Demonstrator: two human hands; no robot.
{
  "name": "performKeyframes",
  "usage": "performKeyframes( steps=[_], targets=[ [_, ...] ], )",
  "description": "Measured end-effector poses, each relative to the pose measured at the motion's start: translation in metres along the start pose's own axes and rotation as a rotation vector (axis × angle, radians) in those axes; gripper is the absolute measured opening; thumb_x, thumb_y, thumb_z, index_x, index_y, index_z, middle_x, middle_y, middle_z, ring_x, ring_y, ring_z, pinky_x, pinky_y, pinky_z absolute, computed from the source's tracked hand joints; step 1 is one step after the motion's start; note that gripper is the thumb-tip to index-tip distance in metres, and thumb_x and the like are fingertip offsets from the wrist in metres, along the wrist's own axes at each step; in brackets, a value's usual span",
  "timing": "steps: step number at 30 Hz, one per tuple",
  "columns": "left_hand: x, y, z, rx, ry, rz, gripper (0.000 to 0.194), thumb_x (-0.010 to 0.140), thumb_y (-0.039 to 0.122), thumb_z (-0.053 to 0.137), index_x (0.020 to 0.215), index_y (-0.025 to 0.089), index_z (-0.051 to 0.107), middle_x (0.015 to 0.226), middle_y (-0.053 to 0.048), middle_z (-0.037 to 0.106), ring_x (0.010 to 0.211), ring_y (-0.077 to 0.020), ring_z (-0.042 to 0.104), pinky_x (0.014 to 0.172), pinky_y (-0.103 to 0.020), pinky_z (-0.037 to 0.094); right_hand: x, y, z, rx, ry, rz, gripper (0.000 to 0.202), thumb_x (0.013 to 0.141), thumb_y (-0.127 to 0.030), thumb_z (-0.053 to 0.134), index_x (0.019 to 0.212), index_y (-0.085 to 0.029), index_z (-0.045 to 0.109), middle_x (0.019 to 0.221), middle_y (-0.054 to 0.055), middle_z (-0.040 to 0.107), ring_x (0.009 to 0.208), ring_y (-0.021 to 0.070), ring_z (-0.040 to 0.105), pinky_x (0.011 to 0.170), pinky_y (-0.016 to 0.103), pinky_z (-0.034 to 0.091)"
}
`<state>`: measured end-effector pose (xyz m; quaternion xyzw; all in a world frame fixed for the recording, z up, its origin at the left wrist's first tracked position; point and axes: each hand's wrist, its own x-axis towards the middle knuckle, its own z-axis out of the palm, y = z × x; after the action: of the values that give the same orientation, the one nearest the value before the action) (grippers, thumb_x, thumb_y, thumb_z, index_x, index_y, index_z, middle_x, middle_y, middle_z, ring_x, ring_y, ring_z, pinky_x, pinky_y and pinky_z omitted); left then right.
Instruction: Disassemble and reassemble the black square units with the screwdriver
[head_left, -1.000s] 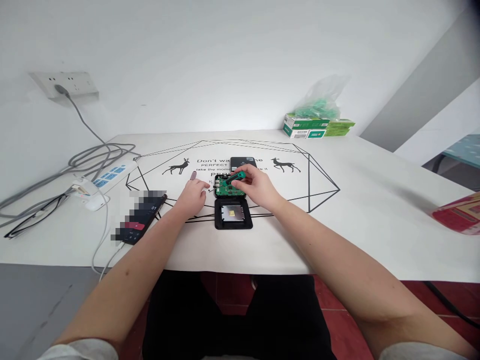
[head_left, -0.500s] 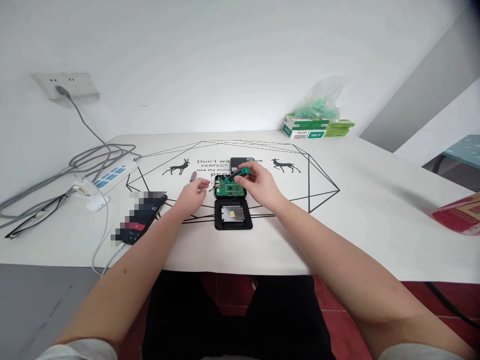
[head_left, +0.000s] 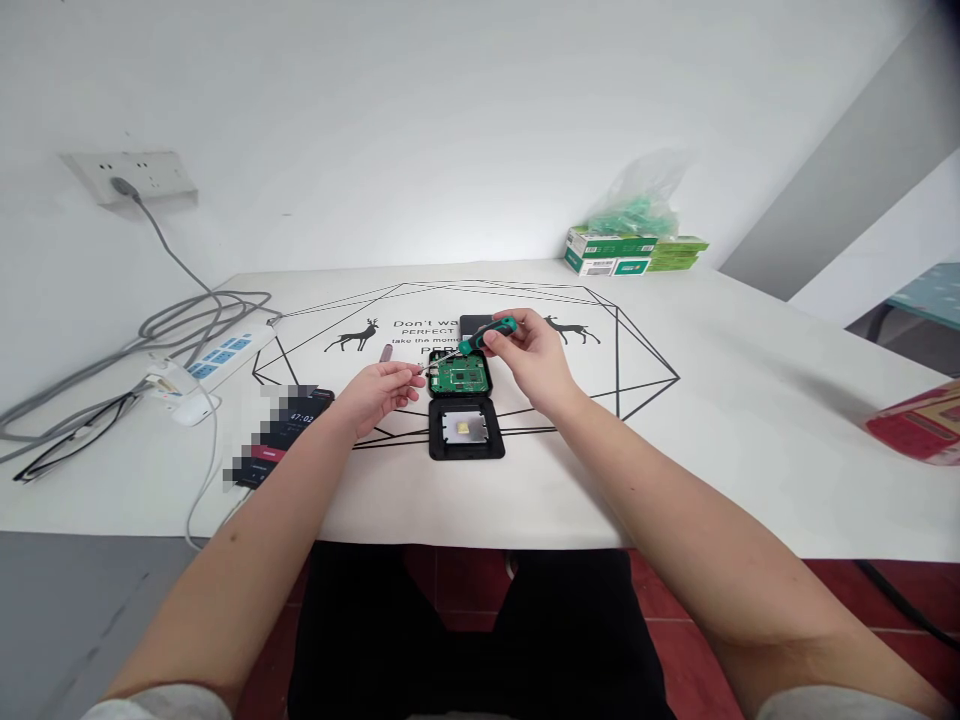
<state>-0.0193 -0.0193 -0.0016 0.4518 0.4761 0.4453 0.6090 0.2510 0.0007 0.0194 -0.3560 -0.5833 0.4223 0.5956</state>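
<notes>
My right hand (head_left: 541, 362) is closed around the green and black handle of a screwdriver (head_left: 487, 336). Its thin shaft points left, above an opened black case with a green circuit board (head_left: 463, 374). My left hand (head_left: 382, 392) has thumb and fingertips pinched together at the shaft's tip; anything between them is too small to make out. Just below the board lies a black cover (head_left: 491, 446) with a silver plate and a pale yellow square pad. A dark flat object (head_left: 472, 325), partly covered by the screwdriver and my right hand, lies behind the case.
A second small tool handle (head_left: 386, 353) lies behind my left hand. To the left are a phone (head_left: 296, 425), a power strip (head_left: 225, 362), coiled cables (head_left: 180, 318) and glasses (head_left: 75, 440). Green and white boxes (head_left: 611, 250) stand at the back right, a red package (head_left: 919, 425) at far right.
My right hand has drawn the screwdriver up and to the right, off the board. My left fingertips have come together at its tip.
</notes>
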Motion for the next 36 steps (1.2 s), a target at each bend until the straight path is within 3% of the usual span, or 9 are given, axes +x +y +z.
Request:
performKeyframes(
  steps=[5,21,29,36],
  targets=[
    [-0.0002,-0.0002,0.0004,-0.017,-0.062,0.017,0.027,0.088,0.025,0.090,0.110,0.012,0.080,0.105,-0.013,0.080,0.079,-0.0155,0.070,0.075,-0.031,0.053,-0.0012,-0.0012,0.0007,0.003,0.001,-0.002,0.060,0.072,-0.066,0.093,0.107,-0.027,0.063,0.097,0.001,0.074,0.088,0.0193,0.073,0.092,0.044,0.065],
    [-0.0034,0.0019,0.0040,0.015,-0.030,0.057,0.030,0.078,0.024,0.094,0.105,0.016,0.082,0.101,-0.008,0.076,0.083,-0.0141,0.065,0.085,-0.033,0.053,-0.0017,-0.0059,-0.0002,-0.009,-0.019,-0.014,0.056,0.076,-0.065,0.090,0.107,-0.027,0.061,0.094,0.000,0.071,0.084,0.0188,0.071,0.091,0.044,0.063],
    [-0.0032,0.0022,0.0062,0.021,-0.033,0.073,0.037,0.069,0.027,0.098,0.102,0.016,0.083,0.098,-0.006,0.076,0.081,-0.0138,0.063,0.080,-0.031,0.050,-0.0013,-0.0064,-0.0009,-0.003,-0.009,-0.014,0.058,0.074,-0.064,0.092,0.106,-0.026,0.063,0.091,-0.001,0.071,0.080,0.0174,0.069,0.085,0.041,0.062],
    [-0.0044,0.0014,0.0068,0.157,-0.066,0.109,0.035,0.073,0.031,0.094,0.103,0.018,0.084,0.101,-0.008,0.076,0.081,-0.0159,0.063,0.079,-0.034,0.051,0.0000,-0.0080,-0.0032,-0.048,0.018,-0.001,0.055,0.074,-0.063,0.092,0.105,-0.025,0.065,0.082,-0.002,0.068,0.074,0.0170,0.065,0.072,0.037,0.057]
  ],
)
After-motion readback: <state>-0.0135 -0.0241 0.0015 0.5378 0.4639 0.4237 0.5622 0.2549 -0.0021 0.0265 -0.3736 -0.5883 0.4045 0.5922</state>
